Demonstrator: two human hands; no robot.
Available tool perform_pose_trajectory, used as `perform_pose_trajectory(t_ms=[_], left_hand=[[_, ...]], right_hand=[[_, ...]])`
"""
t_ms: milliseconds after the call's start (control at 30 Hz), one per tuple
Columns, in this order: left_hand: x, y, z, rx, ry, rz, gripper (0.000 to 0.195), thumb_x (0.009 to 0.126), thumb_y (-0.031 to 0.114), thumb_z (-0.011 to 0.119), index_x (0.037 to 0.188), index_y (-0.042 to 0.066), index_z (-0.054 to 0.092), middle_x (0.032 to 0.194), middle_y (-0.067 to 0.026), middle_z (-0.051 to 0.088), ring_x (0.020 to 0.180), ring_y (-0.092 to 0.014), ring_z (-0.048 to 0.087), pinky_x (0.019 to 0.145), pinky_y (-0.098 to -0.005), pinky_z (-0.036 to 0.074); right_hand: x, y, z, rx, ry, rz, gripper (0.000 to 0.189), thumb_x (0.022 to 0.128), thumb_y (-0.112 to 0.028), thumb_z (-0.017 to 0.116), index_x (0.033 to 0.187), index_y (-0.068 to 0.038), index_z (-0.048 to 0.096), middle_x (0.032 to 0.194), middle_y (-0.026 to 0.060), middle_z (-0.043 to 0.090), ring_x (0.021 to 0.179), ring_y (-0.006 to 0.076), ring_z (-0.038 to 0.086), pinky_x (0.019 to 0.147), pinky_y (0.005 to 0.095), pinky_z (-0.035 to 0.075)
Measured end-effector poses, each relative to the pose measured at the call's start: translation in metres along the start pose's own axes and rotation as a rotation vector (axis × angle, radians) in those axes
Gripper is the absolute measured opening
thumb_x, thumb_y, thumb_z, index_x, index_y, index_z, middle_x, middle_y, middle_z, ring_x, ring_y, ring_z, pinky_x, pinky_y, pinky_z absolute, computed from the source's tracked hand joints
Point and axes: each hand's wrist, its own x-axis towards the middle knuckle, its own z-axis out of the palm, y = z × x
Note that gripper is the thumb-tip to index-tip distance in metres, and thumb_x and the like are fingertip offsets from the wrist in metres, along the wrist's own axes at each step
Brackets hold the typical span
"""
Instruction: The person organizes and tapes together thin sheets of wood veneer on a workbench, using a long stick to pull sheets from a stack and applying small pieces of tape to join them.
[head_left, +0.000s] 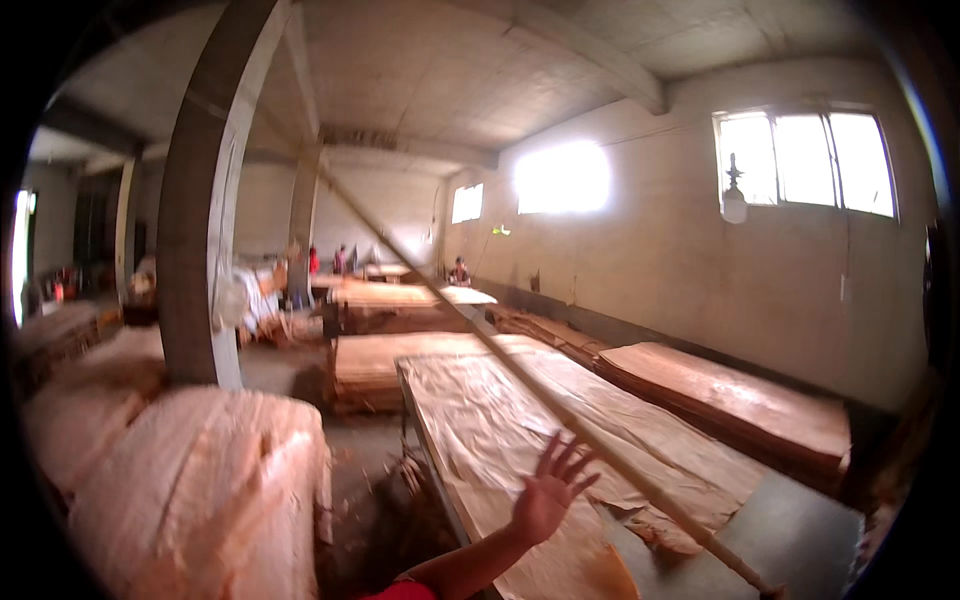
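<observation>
My left hand (551, 495) reaches up from the bottom edge in a red sleeve, fingers spread, with nothing held in it; it is close to a long bamboo pole (525, 375). The pole slants across the view from upper left to lower right. At its lower end, a small part of what looks like my right hand (772, 592) shows at the picture's bottom edge, too little to tell its grip. Beneath the pole, a wrinkled sheet of wood veneer (465, 405) lies on a long table with a grey, smooth top (802, 517).
A large stack of veneer sheets (202, 480) stands at left, near a concrete pillar (199, 225). Another stack (720, 382) lies along the right wall. More stacks (405, 292) stand farther back, where a person (459, 271) is by the wall. A lamp (734, 199) hangs before the right window.
</observation>
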Motion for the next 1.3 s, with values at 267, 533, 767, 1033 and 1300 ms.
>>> perform_pose_trajectory(t_ms=[267,533,767,1033,1300], left_hand=[[0.026,0.025,0.009,0.338,0.260,0.030,0.065,0.082,0.026,0.054,0.133,0.012,0.016,0.131,-0.0125,0.033,0.117,-0.033,0.038,0.097,-0.0469,0.030],[0.032,-0.019,-0.051,0.332,0.449,-0.092,0.053,0.083,0.005,0.049,0.129,0.011,0.024,0.121,-0.0136,0.044,0.106,-0.032,0.049,0.090,-0.0417,0.039],[0.028,-0.033,-0.061,0.345,0.445,-0.106,0.055,0.083,0.006,0.050,0.129,0.008,0.021,0.122,-0.0157,0.042,0.106,-0.034,0.048,0.091,-0.0425,0.039],[0.043,-0.068,-0.114,0.666,0.607,-0.072,0.045,0.080,-0.002,0.051,0.122,0.000,0.032,0.114,-0.0132,0.047,0.095,-0.022,0.054,0.081,-0.0331,0.048],[0.044,-0.168,-0.258,0.912,0.212,-0.479,0.050,0.086,0.024,0.047,0.128,0.005,0.029,0.128,-0.0117,0.037,0.114,-0.026,0.037,0.094,-0.0432,0.030]], right_hand=[[-0.017,0.021,0.009,-0.317,-0.070,-0.187,0.006,0.078,-0.008,0.057,0.079,-0.003,0.061,0.076,0.0146,0.061,0.067,0.0218,0.055,0.060,0.0353,0.044],[-0.018,0.017,0.006,-0.197,-0.179,-0.031,0.014,0.083,-0.010,0.049,0.081,-0.005,0.061,0.079,0.0142,0.061,0.071,0.0298,0.056,0.063,0.0403,0.044],[-0.024,-0.008,-0.005,-0.378,-0.266,-0.093,0.013,0.082,-0.009,0.049,0.080,-0.006,0.062,0.079,0.0143,0.061,0.072,0.0319,0.056,0.062,0.0417,0.045],[-0.015,-0.049,-0.013,-0.388,-0.511,-0.226,0.009,0.072,-0.014,0.059,0.073,-0.006,0.055,0.066,0.0116,0.055,0.062,0.0305,0.055,0.058,0.0389,0.043],[0.045,-0.065,0.060,-0.252,-0.362,-0.251,0.005,0.068,-0.014,0.060,0.068,-0.010,0.057,0.062,0.0100,0.056,0.057,0.0304,0.052,0.055,0.0386,0.038]])
